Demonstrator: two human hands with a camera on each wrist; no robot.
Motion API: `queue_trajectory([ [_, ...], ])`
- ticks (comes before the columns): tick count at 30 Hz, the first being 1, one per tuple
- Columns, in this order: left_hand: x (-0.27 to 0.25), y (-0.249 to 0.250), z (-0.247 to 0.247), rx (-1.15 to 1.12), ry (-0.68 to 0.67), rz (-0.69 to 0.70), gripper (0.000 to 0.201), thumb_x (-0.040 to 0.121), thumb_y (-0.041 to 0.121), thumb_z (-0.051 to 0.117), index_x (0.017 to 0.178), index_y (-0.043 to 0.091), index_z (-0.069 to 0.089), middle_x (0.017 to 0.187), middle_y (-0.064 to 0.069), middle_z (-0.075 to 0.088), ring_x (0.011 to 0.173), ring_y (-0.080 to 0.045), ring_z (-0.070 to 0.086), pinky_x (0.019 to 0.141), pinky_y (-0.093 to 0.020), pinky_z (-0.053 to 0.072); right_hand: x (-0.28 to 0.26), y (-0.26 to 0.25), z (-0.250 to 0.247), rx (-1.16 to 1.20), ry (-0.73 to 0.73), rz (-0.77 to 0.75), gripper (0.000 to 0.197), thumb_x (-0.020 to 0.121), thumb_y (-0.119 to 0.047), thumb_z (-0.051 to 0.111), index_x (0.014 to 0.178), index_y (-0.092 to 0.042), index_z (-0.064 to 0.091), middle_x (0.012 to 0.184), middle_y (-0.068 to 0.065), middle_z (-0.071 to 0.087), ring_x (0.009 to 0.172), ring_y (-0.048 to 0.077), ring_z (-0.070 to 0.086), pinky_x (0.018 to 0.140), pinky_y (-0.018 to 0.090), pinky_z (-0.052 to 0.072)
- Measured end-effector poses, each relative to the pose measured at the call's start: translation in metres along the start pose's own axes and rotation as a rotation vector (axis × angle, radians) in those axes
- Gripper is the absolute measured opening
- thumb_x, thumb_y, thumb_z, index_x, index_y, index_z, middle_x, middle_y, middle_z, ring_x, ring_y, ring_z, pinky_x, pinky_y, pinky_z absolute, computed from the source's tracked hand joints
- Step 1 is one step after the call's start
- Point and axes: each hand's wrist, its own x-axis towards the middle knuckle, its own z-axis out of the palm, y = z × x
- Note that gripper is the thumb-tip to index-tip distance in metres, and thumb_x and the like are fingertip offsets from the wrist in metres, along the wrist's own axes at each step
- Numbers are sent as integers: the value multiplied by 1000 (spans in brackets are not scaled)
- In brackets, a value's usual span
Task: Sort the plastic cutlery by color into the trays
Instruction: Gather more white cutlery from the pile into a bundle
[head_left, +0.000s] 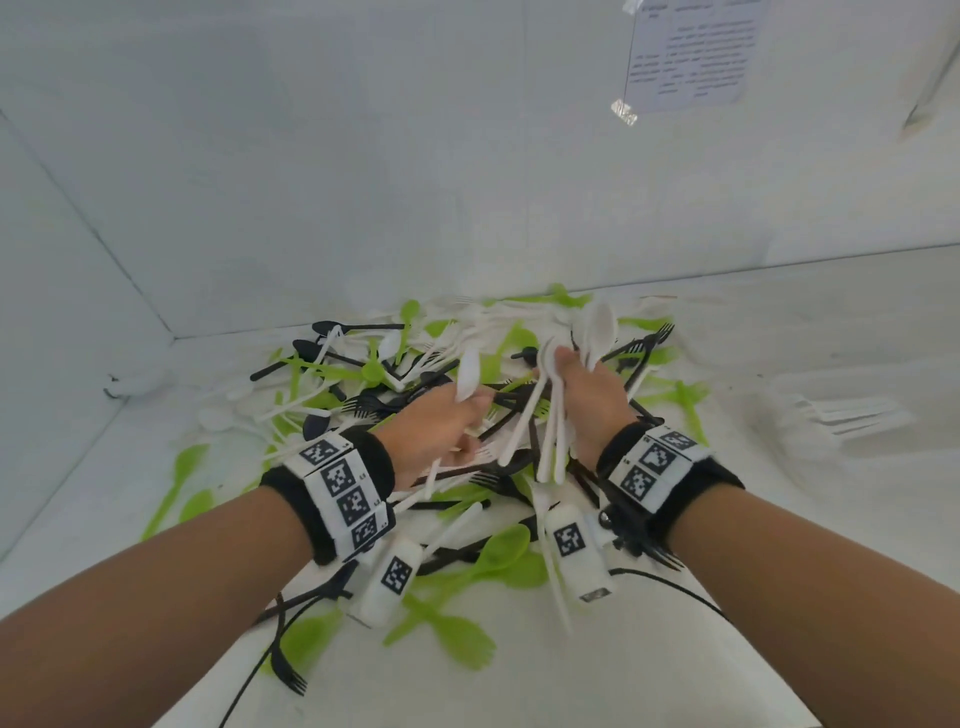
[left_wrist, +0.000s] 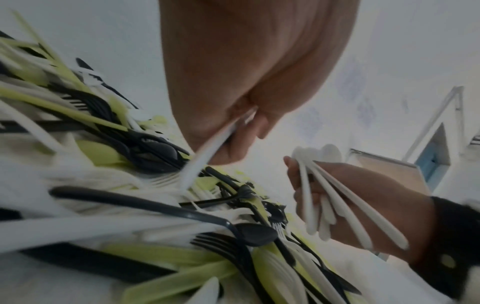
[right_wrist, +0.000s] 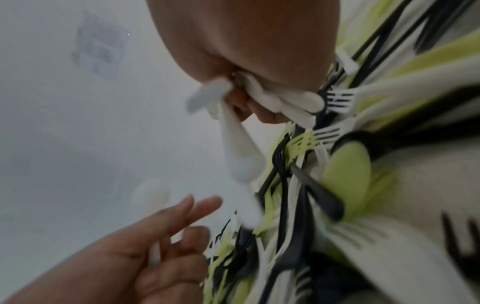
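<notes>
Right hand (head_left: 589, 402) grips a bunch of white spoons (head_left: 550, 415); left hand (head_left: 441, 426) pinches one white spoon (head_left: 469, 371) above the mixed pile (head_left: 363, 384) mid-bench. Pass it across handle-aligned.

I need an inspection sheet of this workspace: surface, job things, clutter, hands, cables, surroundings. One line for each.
Surface: white table, lying against white walls.
Job's things: mixed pile of white, green and black cutlery; white forks lie apart at the right, tray edges unclear.
Clutter: nothing seen.
Grippers: left hand pinches one white spoon; right hand grips a bundle of white spoons.
Cables: black cable runs from the right wrist over the table; another near the left forearm.
Surroundings: printed sheet taped to the wall.
</notes>
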Motion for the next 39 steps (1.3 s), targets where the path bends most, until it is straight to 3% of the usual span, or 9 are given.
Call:
queue_trajectory([
  [4,6,6,-15,-54,151,-10,30,98,49,56,108,21,50,86,-2,37,58,-12,34,52,-26,29,0,-11,-6,-74,-12,-82,47,101,-48,53,131,-13,63,114,4,69,106,22,64,94,40,50],
  [8,16,15,-5,-177,184,-29,55,102,53,36,145,20,43,159,-11,29,111,-24,57,100,-41,42,-10,-5,12,-72,-76,-70,47,103,-47,52,127,-8,63,96,-1,63,90,19,61,80,34,48],
  [10,16,18,8,-217,119,65,48,103,51,34,133,21,57,110,2,46,86,-18,55,80,-36,43,-14,1,24,-70,-116,-83,45,103,-46,52,121,-8,67,88,-2,63,83,19,61,79,36,49],
  [15,17,12,38,-303,85,89,30,105,27,44,129,11,47,122,-15,64,107,-25,66,86,-41,57,-18,6,37,84,-88,-51,29,103,-35,55,105,-14,74,96,10,77,92,28,74,88,49,60],
  [20,13,8,26,-398,151,107,17,99,7,44,116,6,45,100,-18,59,70,-20,62,58,-32,54,-26,5,35,129,-259,38,35,101,-40,60,93,-7,68,71,10,59,55,19,49,51,32,39],
  [28,20,2,13,-334,335,124,15,95,10,39,108,16,42,83,-6,45,58,-12,36,54,-28,32,-31,-6,23,-3,-288,68,14,106,-40,49,113,-28,52,72,-1,35,47,10,29,47,27,25],
  [33,26,5,18,-550,226,94,64,85,53,60,132,10,52,101,-10,57,78,-16,56,71,-28,47,-44,0,28,-215,-437,-165,30,108,-28,43,133,-45,46,93,-20,56,58,-8,45,59,13,34],
  [36,29,4,20,-630,172,104,61,97,46,56,141,4,48,131,-24,60,119,-28,62,101,-42,50,-53,0,33,-159,-447,-121,34,110,-27,41,141,-36,49,82,-23,50,49,-11,48,49,6,34],
  [39,30,3,15,-555,238,138,37,101,28,53,132,8,49,130,-19,58,120,-31,60,104,-47,48,-53,-1,30,-167,-421,-38,21,109,-30,44,124,-33,58,79,-13,49,57,4,42,52,17,34],
])
